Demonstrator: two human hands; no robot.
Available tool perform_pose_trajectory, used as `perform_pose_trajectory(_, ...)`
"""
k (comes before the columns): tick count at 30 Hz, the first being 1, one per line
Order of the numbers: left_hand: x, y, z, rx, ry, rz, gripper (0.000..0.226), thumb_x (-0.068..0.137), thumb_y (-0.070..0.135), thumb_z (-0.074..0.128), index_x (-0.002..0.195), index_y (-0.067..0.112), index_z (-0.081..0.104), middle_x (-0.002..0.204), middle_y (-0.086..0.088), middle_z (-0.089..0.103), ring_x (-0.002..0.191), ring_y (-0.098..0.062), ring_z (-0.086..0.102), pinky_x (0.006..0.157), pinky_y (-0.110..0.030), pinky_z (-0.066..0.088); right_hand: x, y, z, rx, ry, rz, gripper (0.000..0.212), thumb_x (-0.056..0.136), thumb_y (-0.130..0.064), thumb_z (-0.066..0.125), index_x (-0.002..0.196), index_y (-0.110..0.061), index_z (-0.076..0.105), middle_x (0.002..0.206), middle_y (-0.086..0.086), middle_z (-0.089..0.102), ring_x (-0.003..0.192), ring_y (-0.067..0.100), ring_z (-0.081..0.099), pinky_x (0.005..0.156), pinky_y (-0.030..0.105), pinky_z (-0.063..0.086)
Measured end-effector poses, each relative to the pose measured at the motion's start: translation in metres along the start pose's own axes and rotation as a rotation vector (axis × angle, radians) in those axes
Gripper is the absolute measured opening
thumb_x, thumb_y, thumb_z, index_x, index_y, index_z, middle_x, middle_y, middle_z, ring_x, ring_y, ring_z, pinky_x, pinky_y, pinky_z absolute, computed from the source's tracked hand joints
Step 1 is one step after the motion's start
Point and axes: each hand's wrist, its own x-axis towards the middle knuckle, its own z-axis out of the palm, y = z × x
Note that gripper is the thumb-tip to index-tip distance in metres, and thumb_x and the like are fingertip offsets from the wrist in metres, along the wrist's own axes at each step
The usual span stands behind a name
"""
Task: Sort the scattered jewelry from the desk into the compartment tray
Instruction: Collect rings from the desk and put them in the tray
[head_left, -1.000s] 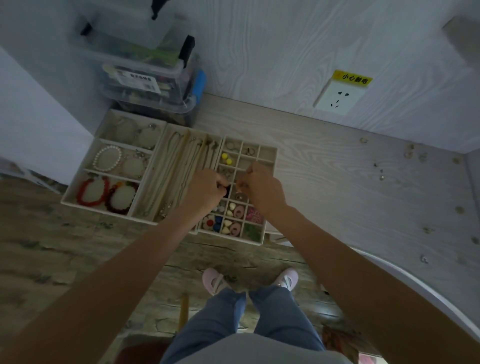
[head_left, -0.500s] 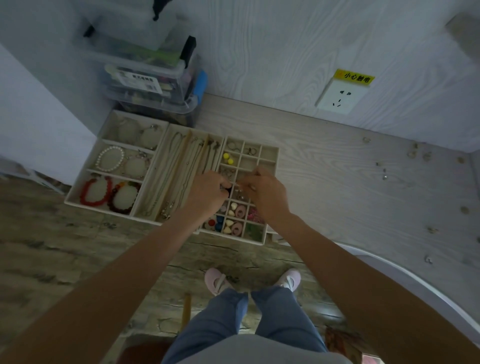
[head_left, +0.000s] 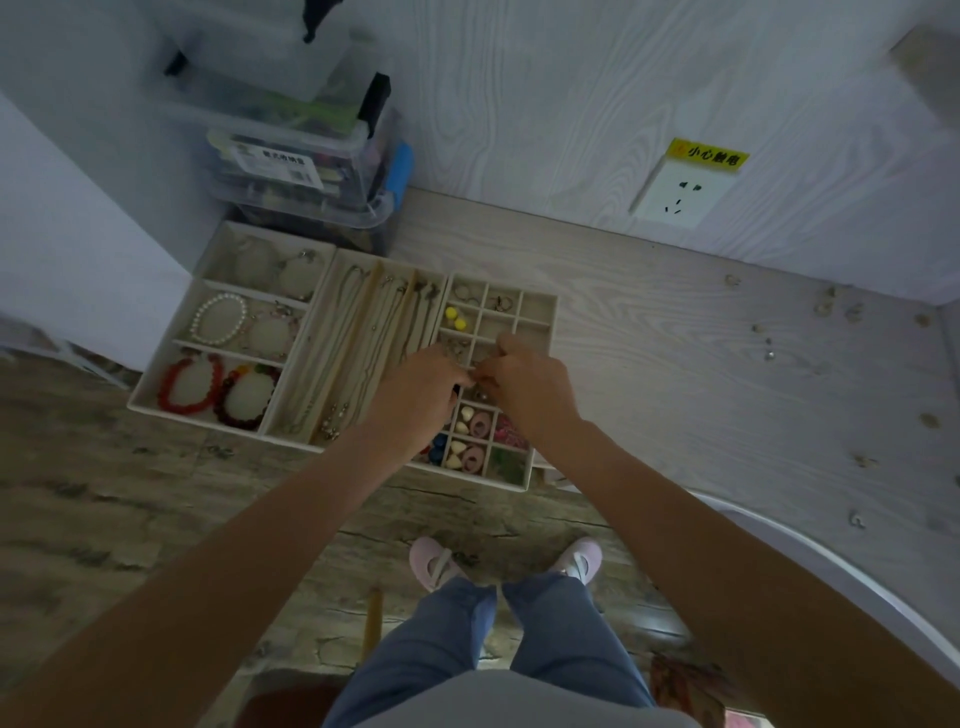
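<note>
Presently, both hands met over the small-cell section of the compartment tray (head_left: 540, 304).

Head view: the left hand (head_left: 421, 389) and right hand (head_left: 524, 384) had their fingers curled, fingertips meeting over a middle cell, apparently pinching a small piece between them; the piece itself was too small to identify. The tray sat at the left end of the tabletop (head_left: 675, 364), just before stacked clear storage boxes (head_left: 306, 171). Its left section held a pearl bracelet (head_left: 218, 319) and red bead bracelets (head_left: 189, 384); its long middle slots held necklace chains (head_left: 358, 332). Scattered jewelry (head_left: 769, 348) lay well apart on the right of the tabletop. A wall socket (head_left: 680, 195) bore a yellow label.
</note>
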Motion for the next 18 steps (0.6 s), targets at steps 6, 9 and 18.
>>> perform_pose_trajectory(6, -0.0017, 0.0013, 0.0006, 0.07, -0.014, 0.052, 0.031, 0.092, 0.009, 0.054, 0.122, 0.016, 0.061, 0.123, -0.006, 0.052, 0.106, -0.018, 0.055, 0.087, -0.026, 0.047, -0.0018, -0.005, -0.0031, -0.138, 0.007, -0.055, 0.018, 0.089, -0.012, 0.057, 0.104, -0.011, 0.066, 0.103, 0.006, 0.052, 0.094, 0.024, 0.058, 0.062, 0.028, 0.037)
perform_pose_trajectory(9, -0.0021, 0.0049, -0.0021, 0.05, 0.001, 0.052, 0.028, 0.094, 0.013, 0.054, 0.121, 0.015, 0.06, 0.119, -0.007, 0.054, 0.101, -0.017, 0.058, 0.087, -0.027, 0.049, -0.0021, -0.0062, -0.0059, -0.151, -0.013, -0.025, 0.018, 0.088, -0.009, 0.058, 0.104, -0.011, 0.067, 0.104, 0.007, 0.053, 0.095, 0.024, 0.058, 0.063, 0.028, 0.037)
perform_pose_trajectory(18, 0.0065, 0.0007, 0.0028, 0.057, -0.017, 0.062, 0.032, 0.091, 0.01, 0.053, 0.119, 0.022, 0.064, 0.121, -0.005, 0.053, 0.108, -0.019, 0.054, 0.09, -0.03, 0.048, -0.005, -0.0103, -0.0002, -0.083, 0.039, 0.116, 0.014, 0.092, -0.013, 0.056, 0.1, -0.012, 0.067, 0.106, 0.007, 0.056, 0.088, 0.024, 0.062, 0.063, 0.029, 0.039)
